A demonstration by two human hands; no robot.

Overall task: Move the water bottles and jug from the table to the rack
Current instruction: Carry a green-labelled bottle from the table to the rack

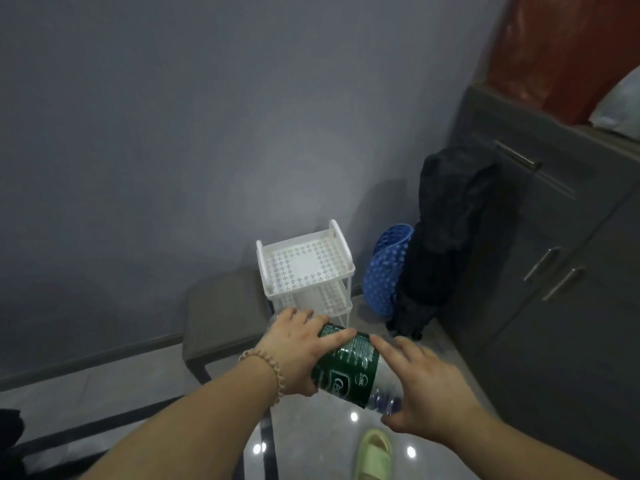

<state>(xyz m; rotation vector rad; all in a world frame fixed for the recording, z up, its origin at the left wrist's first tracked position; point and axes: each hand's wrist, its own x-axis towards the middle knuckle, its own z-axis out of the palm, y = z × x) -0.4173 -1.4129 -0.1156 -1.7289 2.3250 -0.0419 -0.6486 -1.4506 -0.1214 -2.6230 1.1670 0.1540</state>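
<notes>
A large clear water bottle (346, 367) with a dark green label lies tilted in mid-air between my hands. My left hand (298, 348) grips its upper part from the left, a bead bracelet on the wrist. My right hand (426, 382) presses against its lower end from the right, fingers spread along the side. Beyond the bottle stands a white perforated plastic rack (304, 268) on the floor against the wall; its top tray holds nothing, and a lower tier shows beneath.
A grey stool (221, 320) sits left of the rack. A blue dotted basket (384, 271) and dark cloth (446, 237) lean by a grey cabinet (554, 237) at right. A green slipper (374, 455) is on the glossy floor below.
</notes>
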